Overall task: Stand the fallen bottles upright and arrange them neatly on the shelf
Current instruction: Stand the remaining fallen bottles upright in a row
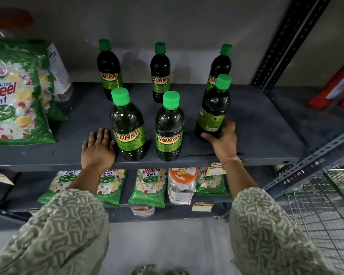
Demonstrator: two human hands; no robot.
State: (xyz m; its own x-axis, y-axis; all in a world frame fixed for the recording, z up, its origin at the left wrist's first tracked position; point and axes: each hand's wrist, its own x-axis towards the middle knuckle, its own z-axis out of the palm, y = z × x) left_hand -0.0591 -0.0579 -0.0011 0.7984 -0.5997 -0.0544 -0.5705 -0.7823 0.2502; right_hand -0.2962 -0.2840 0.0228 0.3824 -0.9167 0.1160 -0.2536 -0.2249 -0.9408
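Observation:
Several dark bottles with green caps and "SUNNY" labels stand upright on the grey shelf [256,124], in a back row and a front row. Front left bottle [128,126] and front middle bottle [169,128] stand near the shelf's front edge. My right hand [223,138] grips the base of the front right bottle [213,110], whose label is turned to the side. My left hand [98,148] rests flat on the shelf, fingers together, just left of the front left bottle and touching or almost touching it. Back row bottles stand at back left [108,70], back middle [160,73] and back right [219,66].
A green "Wheel 2 in 1" detergent bag [12,96] leans at the shelf's left, with a clear jar [60,72] behind it. Red packs [338,86] lie at the far right. The lower shelf holds more detergent bags [147,187] and a jar [182,185]. A wire basket [326,211] is at lower right.

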